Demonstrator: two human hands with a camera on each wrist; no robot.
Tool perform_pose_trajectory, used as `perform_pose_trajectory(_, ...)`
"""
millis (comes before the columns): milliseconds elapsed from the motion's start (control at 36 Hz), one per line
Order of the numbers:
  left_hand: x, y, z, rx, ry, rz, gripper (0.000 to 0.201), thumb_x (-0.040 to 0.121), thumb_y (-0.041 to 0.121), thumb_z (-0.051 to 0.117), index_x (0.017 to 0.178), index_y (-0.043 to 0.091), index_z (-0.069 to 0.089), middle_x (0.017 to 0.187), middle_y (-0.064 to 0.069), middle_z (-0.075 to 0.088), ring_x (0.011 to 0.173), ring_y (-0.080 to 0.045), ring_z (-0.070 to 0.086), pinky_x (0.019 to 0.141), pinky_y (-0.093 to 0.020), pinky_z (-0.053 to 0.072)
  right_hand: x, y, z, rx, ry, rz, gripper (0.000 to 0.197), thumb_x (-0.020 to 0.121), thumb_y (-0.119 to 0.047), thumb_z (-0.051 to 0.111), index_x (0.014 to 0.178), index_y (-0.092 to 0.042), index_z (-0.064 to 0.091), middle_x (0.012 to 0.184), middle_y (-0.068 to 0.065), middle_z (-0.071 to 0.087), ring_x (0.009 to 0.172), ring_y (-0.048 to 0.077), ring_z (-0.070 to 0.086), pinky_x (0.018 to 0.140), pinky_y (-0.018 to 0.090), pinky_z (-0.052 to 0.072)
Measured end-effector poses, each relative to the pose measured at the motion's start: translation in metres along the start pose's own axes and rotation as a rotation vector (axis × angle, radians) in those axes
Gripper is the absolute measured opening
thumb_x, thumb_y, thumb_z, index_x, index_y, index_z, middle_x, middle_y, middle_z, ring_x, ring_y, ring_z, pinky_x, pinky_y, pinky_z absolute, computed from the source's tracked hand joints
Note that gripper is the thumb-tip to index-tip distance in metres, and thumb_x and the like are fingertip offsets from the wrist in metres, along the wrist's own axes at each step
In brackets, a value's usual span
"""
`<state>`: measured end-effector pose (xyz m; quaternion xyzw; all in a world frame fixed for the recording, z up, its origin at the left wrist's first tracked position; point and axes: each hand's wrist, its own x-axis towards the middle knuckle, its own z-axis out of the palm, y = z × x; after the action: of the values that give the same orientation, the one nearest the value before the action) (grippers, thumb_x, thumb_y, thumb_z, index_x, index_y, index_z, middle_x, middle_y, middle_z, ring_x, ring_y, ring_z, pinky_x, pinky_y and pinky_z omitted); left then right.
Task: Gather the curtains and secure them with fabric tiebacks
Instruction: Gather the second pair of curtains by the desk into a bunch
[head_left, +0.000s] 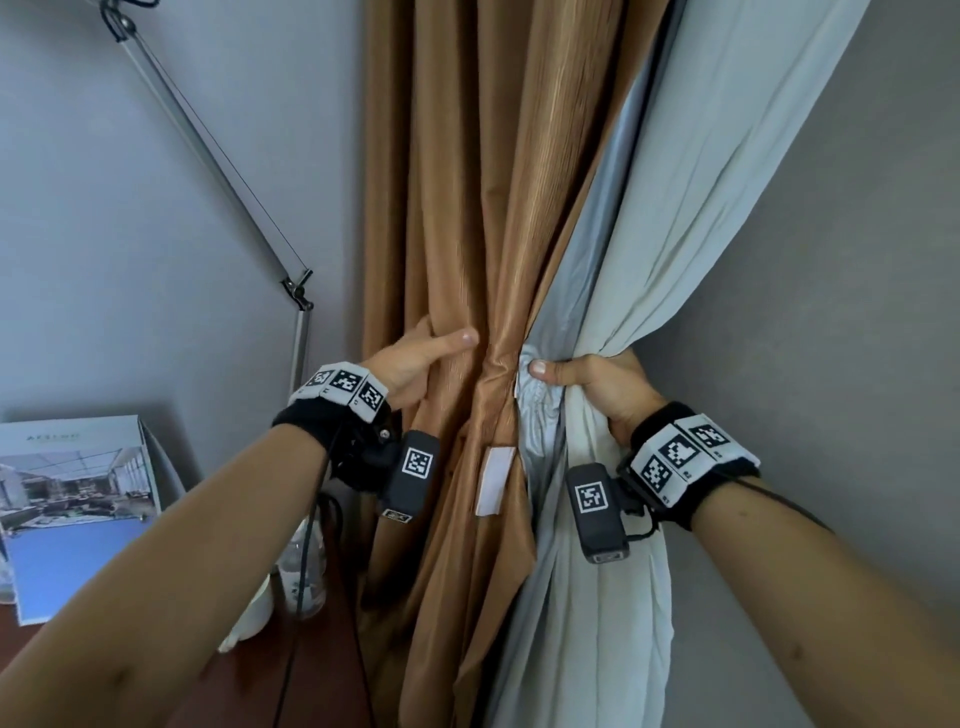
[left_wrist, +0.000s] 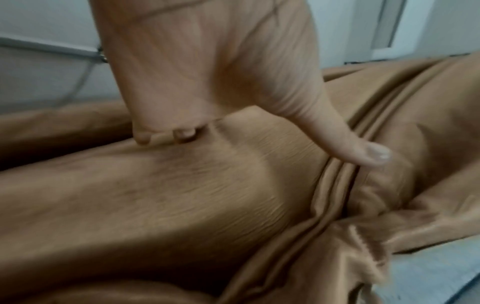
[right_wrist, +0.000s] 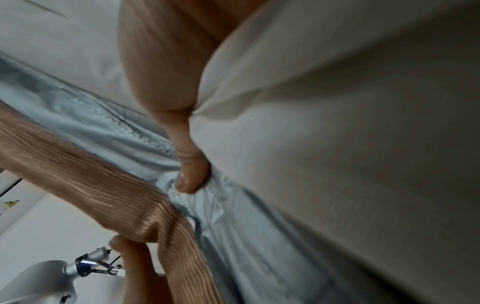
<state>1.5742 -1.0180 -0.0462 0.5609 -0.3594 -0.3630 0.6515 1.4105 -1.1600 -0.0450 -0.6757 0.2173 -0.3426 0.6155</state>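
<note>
My left hand (head_left: 415, 358) holds the brown curtain (head_left: 467, 182) and my right hand (head_left: 597, 384) the pale grey curtain (head_left: 727, 156), two hanging lengthwise and bunched between both grips, with one white-tabbed tieback (head_left: 494, 480) dangling just below, roughly midway between my hands.

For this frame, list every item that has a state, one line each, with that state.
brown curtain: bunched at mid-height, held
grey lining: gathered, gripped
left hand: gripping the brown curtain
right hand: gripping the grey lining
white strip: hanging loose, unfastened
lamp arm: angled at its joint
</note>
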Motion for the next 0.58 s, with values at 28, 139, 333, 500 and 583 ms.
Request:
perform_pose_trajectory(28,-0.002,-0.001,0.008,0.029,-0.104,-0.007,0.121,0.033,0.049,0.098,0.135,0.008,0.049,0.126,-0.004,0.066,0.118,-0.015,0.061,0.11,-0.036,0.042,-0.001,0.0,0.001,0.002,0.001,-0.002,0.049,0.064,0.003,0.085,0.111,0.001,0.071,0.107,0.008,0.075,0.101,0.021,0.072,0.092,0.035,0.057)
perform_pose_trajectory(139,-0.005,-0.006,0.045,0.255,-0.187,0.054,0.027,0.078,-0.002,0.076,0.099,0.013,0.067,0.093,0.007,0.073,0.089,0.002,0.069,0.095,-0.021,0.051,-0.008,-0.004,0.006,0.029,-0.031,-0.011,0.048,0.066,0.006,0.083,0.112,0.0,0.07,0.108,0.009,0.075,0.101,0.024,0.072,0.088,0.036,0.059)
perform_pose_trajectory(333,-0.003,-0.005,0.049,0.185,-0.198,0.053,0.032,0.068,-0.014,0.076,0.092,0.007,0.071,0.085,0.003,0.076,0.087,-0.004,0.072,0.077,-0.013,0.054,-0.018,-0.004,0.006,0.039,-0.159,-0.006,0.05,0.071,0.005,0.079,0.12,0.002,0.065,0.115,0.011,0.073,0.106,0.022,0.07,0.094,0.034,0.056)
perform_pose_trajectory(500,0.005,-0.007,0.056,0.197,-0.127,0.096,0.045,0.07,-0.021,0.073,0.109,0.003,0.069,0.103,-0.005,0.075,0.093,-0.005,0.071,0.079,-0.013,0.054,0.0,0.007,0.007,0.027,-0.031,-0.04,0.097,0.043,-0.023,0.1,0.126,0.0,0.055,0.115,0.009,0.072,0.106,0.022,0.07,0.091,0.041,0.057)
perform_pose_trajectory(583,0.01,-0.011,0.056,0.184,-0.085,0.098,0.05,0.069,-0.017,0.076,0.117,-0.003,0.067,0.115,-0.014,0.072,0.107,-0.016,0.069,0.089,-0.02,0.054,-0.003,0.001,0.006,0.01,-0.093,-0.021,0.054,0.064,0.001,0.086,0.114,0.001,0.068,0.111,0.011,0.074,0.103,0.023,0.071,0.092,0.039,0.057)
